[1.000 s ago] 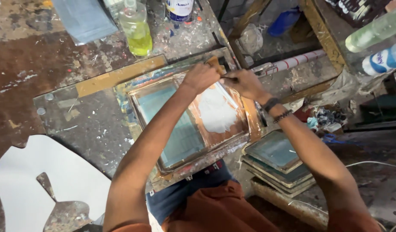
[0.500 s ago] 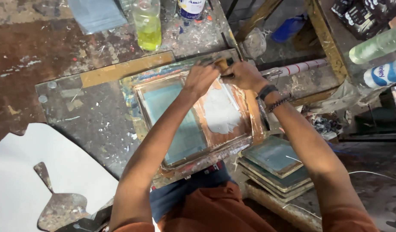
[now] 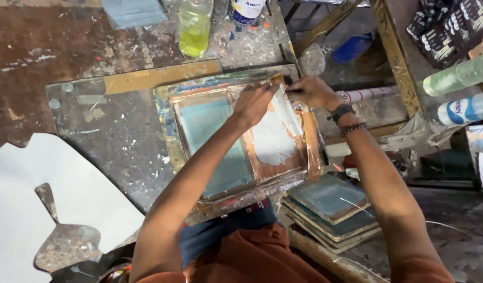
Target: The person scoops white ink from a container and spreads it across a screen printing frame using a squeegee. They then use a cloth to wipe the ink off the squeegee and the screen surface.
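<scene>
A wooden screen frame [image 3: 186, 118] with teal mesh [image 3: 220, 152] lies on the paint-spattered bench. A patch of white ink [image 3: 273, 141] covers the mesh's right part. My left hand [image 3: 256, 102] and my right hand [image 3: 310, 91] meet at the frame's far right corner. Both grip a narrow ink-coated squeegee blade [image 3: 289, 112] that slants down onto the white ink. Dark bands circle my right wrist [image 3: 346, 119].
A stack of similar frames [image 3: 330, 207] sits at the near right. At the far edge stand a bottle of yellow liquid [image 3: 194, 26] and a can [image 3: 246, 10]. A metal spatula [image 3: 63, 238] rests on a white sheet [image 3: 21, 178] at the left. Plastic bottles [image 3: 461, 91] lie right.
Both hands stay at the frame's far right corner on the blade. The blade now shows more, slanting down over the white ink. The view has shifted slightly.
</scene>
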